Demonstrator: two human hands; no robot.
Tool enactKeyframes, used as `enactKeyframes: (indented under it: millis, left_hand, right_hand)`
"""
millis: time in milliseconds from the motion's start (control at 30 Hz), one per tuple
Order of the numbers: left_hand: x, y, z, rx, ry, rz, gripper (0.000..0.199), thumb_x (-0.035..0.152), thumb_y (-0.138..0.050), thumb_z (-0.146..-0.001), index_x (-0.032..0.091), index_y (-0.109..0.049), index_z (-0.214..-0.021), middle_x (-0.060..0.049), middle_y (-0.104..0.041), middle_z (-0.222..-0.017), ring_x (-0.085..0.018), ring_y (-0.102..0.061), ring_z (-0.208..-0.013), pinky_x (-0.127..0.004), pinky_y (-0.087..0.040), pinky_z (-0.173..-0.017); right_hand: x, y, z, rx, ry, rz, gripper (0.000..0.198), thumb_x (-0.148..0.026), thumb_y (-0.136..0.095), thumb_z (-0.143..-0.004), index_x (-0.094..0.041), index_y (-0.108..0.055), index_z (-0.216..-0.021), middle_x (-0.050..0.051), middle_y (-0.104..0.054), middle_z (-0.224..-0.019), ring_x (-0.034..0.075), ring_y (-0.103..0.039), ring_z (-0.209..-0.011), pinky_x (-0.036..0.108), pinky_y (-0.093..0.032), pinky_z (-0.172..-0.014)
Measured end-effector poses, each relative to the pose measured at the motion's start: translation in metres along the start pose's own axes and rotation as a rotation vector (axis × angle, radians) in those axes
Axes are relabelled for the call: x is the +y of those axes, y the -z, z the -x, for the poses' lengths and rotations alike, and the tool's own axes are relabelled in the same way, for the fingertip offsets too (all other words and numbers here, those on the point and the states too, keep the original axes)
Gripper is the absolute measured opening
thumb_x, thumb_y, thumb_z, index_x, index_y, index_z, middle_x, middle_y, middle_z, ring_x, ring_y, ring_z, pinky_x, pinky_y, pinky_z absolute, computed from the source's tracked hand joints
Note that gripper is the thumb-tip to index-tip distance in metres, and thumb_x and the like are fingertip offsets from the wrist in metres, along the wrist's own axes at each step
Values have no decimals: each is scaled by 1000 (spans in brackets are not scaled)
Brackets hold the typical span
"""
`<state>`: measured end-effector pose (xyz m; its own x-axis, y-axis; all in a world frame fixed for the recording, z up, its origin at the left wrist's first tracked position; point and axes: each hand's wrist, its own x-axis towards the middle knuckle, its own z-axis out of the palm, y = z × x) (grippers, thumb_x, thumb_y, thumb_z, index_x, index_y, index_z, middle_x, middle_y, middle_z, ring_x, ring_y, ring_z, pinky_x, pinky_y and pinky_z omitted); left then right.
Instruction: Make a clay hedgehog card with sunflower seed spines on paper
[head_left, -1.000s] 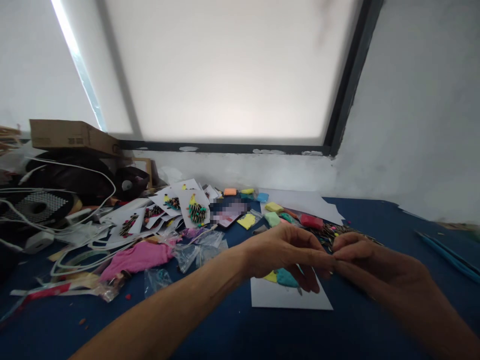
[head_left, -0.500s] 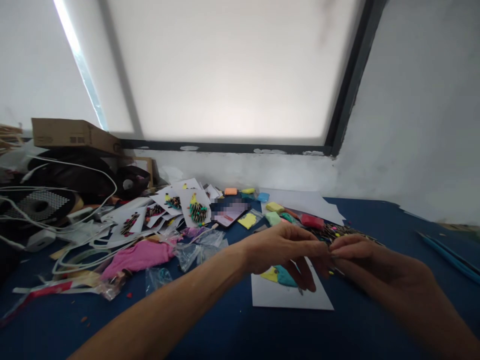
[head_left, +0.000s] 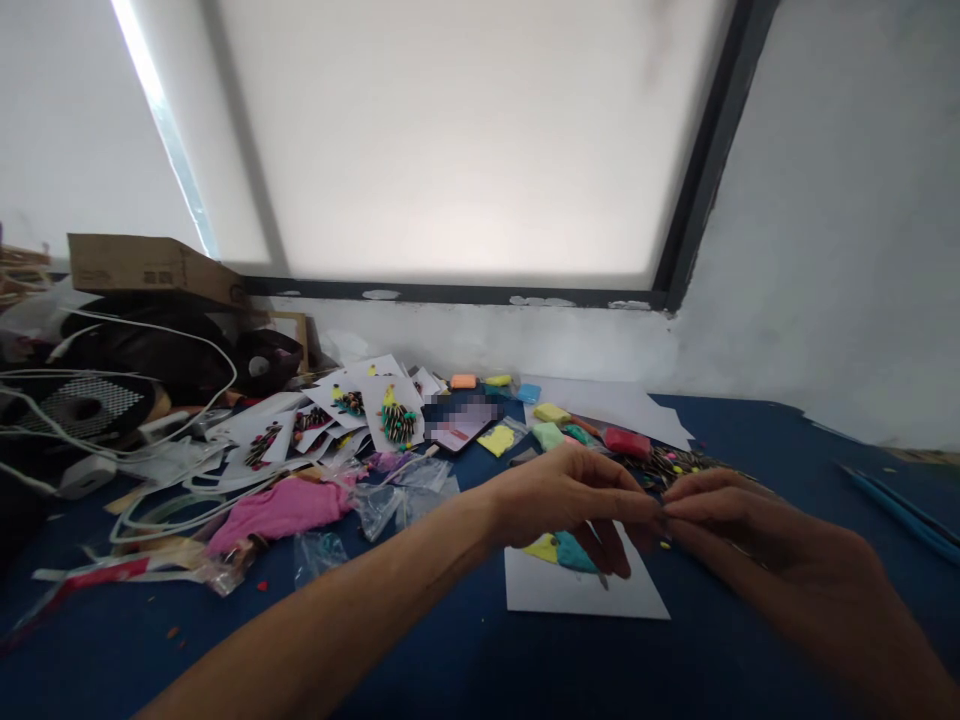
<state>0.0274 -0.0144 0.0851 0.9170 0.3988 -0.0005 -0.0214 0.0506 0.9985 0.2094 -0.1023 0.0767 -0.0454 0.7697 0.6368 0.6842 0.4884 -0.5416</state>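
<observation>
My left hand [head_left: 574, 497] reaches over a white card [head_left: 577, 598], its thumb and forefinger pinched together. Their tips meet those of my right hand [head_left: 765, 530], which pinches from the other side. Whatever lies between the fingertips is too small to make out. On the card below is a flat clay shape, part yellow [head_left: 541, 547] and part teal [head_left: 574, 553]; my left hand covers some of it. Just behind the hands lies a heap of small dark striped pieces [head_left: 679, 467], with a few coloured bits among them, partly hidden.
Behind the hands are a red clay block [head_left: 627, 442], a pale green one [head_left: 547, 435] and a phone [head_left: 463, 425]. Finished cards [head_left: 390, 400], pink cloth-like material [head_left: 289, 515], plastic bags and white cables crowd the left. A blue tool-like object [head_left: 900, 508] lies far right.
Both hands stay nearly in place, fingertips still together, with slight finger movement. The whole view has shifted very slightly.
</observation>
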Motion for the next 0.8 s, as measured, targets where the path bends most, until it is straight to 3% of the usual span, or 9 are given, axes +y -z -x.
enactKeyframes:
  millis: [67, 133, 267, 367, 533, 800]
  left_hand:
    - [-1, 5, -1, 32, 20, -103, 23, 32, -54, -90, 11, -64, -91, -4, -63, -82, -8, -61, -57, -24, -52, -59]
    - [-3, 15, -2, 147, 30, -285, 23, 29, -51, -91, 11, -65, -95, -4, -64, -84, -7, -59, -54, -21, -51, -55]
    - [-16, 40, -4, 358, 141, -580, 18, 15, -49, -84, 9, -65, -90, -2, -62, -70, -8, -55, -49, -17, -45, -46]
    - [-27, 51, -6, 344, 242, -713, 26, 4, -48, -75, 9, -66, -93, -2, -62, -70, -9, -56, -51, -16, -44, -47]
    - [-35, 52, -8, 290, 213, -982, 31, 1, -47, -69, 11, -69, -88, -4, -66, -75, -10, -58, -59, -17, -45, -56]
    - [-34, 50, -7, 270, 207, -1078, 31, 1, -47, -70, 11, -70, -90, -7, -70, -89, -15, -62, -79, -20, -46, -70]
  right_hand:
    - [1, -1, 1, 19, 38, 82, 19, -45, -64, -81, -28, -69, -73, 0, -65, -83, 12, -63, -63, 19, -51, -50]
    - [4, -5, 3, 30, 124, 184, 16, -42, -63, -81, -28, -68, -75, 1, -63, -81, 11, -59, -56, 19, -47, -44]
    - [11, -20, 13, -57, 287, 278, 13, -31, -57, -87, -27, -68, -80, 1, -59, -74, 12, -60, -59, 20, -46, -49]
    - [13, -34, 20, -151, 311, 265, 16, -27, -52, -90, -24, -66, -82, 1, -59, -71, 11, -59, -56, 19, -45, -48]
    - [14, -47, 27, -213, 307, 289, 18, -26, -51, -90, -24, -65, -79, 0, -60, -70, 10, -60, -54, 18, -42, -46]
    - [19, -53, 30, -241, 332, 332, 24, -27, -47, -92, -23, -67, -78, 2, -63, -69, 12, -62, -57, 19, -46, -49]
